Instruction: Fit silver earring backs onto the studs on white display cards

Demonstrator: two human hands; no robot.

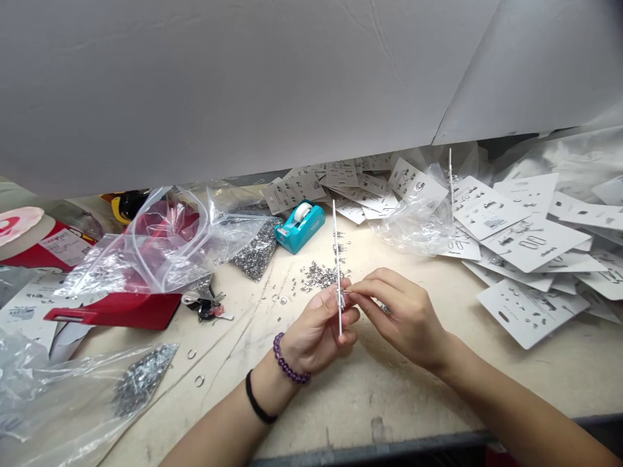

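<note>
My left hand (pixel 324 324) grips a white card (pixel 337 259) near its lower end, and the card stands edge-on to me. Small metal pieces stick out from the card's right side. Close against that side is my right hand (pixel 399 311), its thumb and forefinger pinched together at the card. Whatever tiny piece lies between those fingertips is too small to name. Just beyond my left hand lies a loose pile of small metal parts (pixel 318 275) on the wooden table (pixel 233 402).
A teal tape dispenser (pixel 300 227) stands behind the metal pile. Overlapping cards with metal parts (pixel 530 243) spread across the right. Clear plastic bags (pixel 185 259), a bag of metal parts (pixel 256 250), keys (pixel 209 306) and a red object (pixel 146 311) lie left. A grey panel (pixel 292 84) overhangs the back.
</note>
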